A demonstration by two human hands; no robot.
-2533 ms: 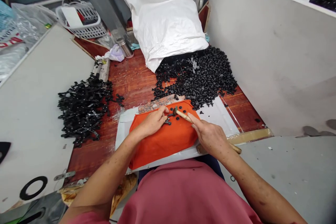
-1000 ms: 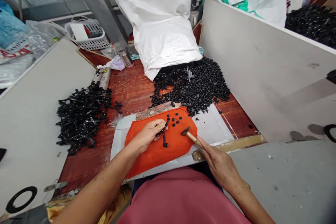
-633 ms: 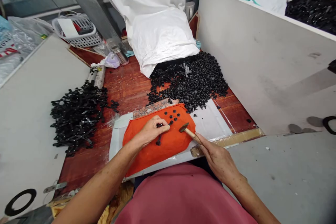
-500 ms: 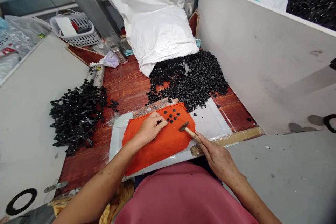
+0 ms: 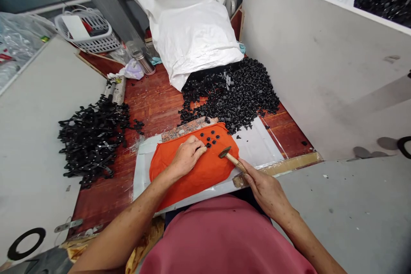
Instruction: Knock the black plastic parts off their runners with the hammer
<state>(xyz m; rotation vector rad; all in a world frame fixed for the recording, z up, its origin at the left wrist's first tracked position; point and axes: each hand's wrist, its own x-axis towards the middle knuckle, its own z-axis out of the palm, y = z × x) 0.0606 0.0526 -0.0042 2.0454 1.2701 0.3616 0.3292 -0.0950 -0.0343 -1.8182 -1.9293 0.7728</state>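
Observation:
An orange cloth (image 5: 192,175) lies spread in front of me, with several small black plastic pieces (image 5: 214,141) standing on it. My left hand (image 5: 189,154) rests over the cloth, its thumb and fingers pinched on a black piece (image 5: 208,145) at the near side of the group. What lies under the curled fingers is hidden. In my right hand (image 5: 265,184) is a small hammer (image 5: 236,162), gripped by its wooden handle. Its dark metal head hovers just right of the black pieces, over the cloth.
Beyond the cloth, a large heap of black pieces (image 5: 240,94) spills from a white sack (image 5: 195,38). Another black pile (image 5: 93,137) sits at left. Grey boards (image 5: 314,60) flank the red-brown table (image 5: 147,102). A stone slab (image 5: 189,129) shows behind the cloth.
My left hand has shifted slightly right and up, onto the nearest black pieces; fewer of them show now. The hammer has stayed nearly in place. The view has tilted a little.

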